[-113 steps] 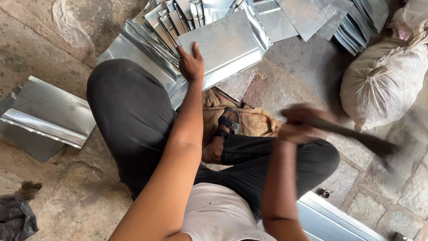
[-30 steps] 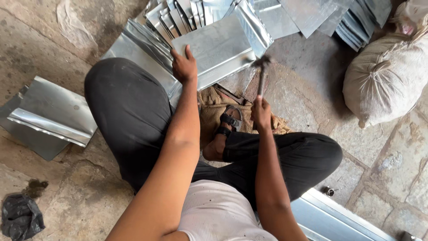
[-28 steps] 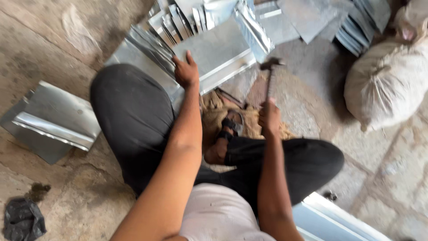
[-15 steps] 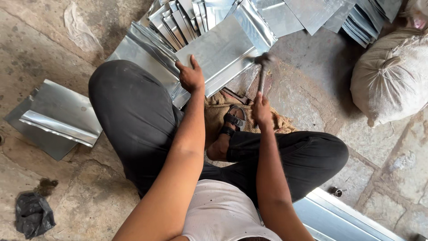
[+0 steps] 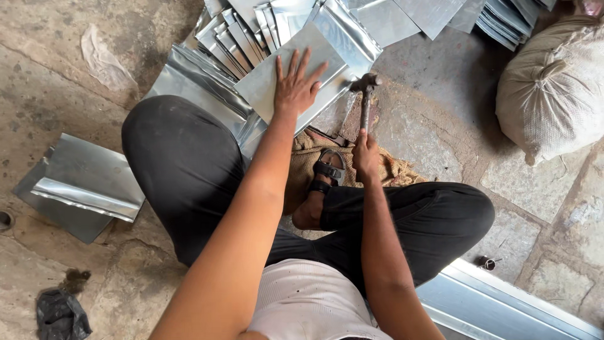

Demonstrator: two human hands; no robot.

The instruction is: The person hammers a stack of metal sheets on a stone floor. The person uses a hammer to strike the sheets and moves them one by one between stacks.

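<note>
Now left hand [image 5: 294, 88] on metal sheet [image 5: 277, 75], right hand [image 5: 365, 154] gripping hammer [image 5: 365, 94]

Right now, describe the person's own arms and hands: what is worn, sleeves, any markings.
Both arms are bare from shoulder to fingers. The left hand and right hand wear no gloves; no rings, watch or bands show. The only upper clothing in view is a white ribbed sleeveless top, lightly speckled, below the arms. No markings show on either arm.
</note>
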